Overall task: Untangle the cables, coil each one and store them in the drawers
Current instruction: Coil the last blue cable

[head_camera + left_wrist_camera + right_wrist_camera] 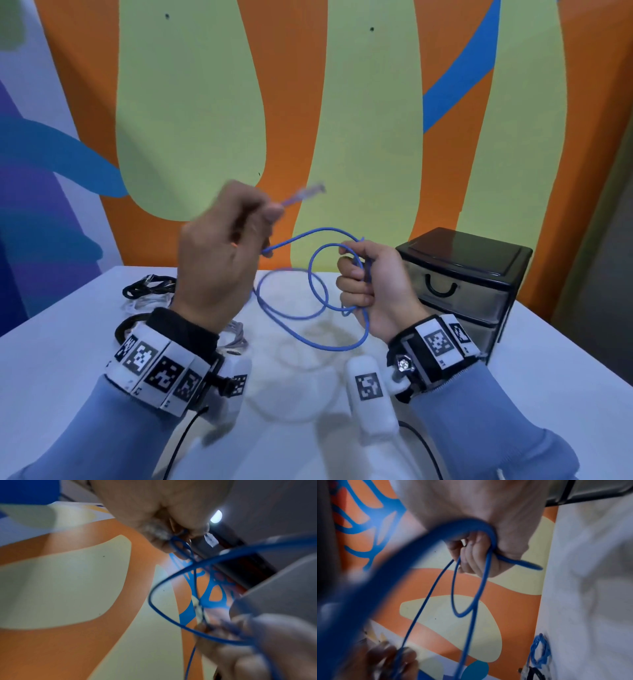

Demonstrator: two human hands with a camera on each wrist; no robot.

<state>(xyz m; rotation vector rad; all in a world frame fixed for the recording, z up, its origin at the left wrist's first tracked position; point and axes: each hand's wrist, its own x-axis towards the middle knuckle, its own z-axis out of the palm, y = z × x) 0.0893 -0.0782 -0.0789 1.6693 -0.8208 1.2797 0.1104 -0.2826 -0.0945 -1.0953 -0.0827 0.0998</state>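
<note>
A long blue network cable (329, 348) hangs in loops above the white table (68, 359). My left hand (270, 219) is raised and pinches the cable near its end, with the clear plug (310, 192) sticking out to the right; the left wrist view shows that plug (211, 540) below the fingers. My right hand (356, 274) is a fist gripping several gathered loops, and the right wrist view shows its fingers (476, 555) curled round the blue cable (460, 615). The black drawer unit (459, 294) stands at the right with its drawers closed.
A black cable (150, 286) and a white cable (144, 303) lie tangled at the table's back left, and a grey cable (236, 337) lies behind my left wrist. A small blue coil (539, 651) lies on the table. The painted wall stands just behind the table.
</note>
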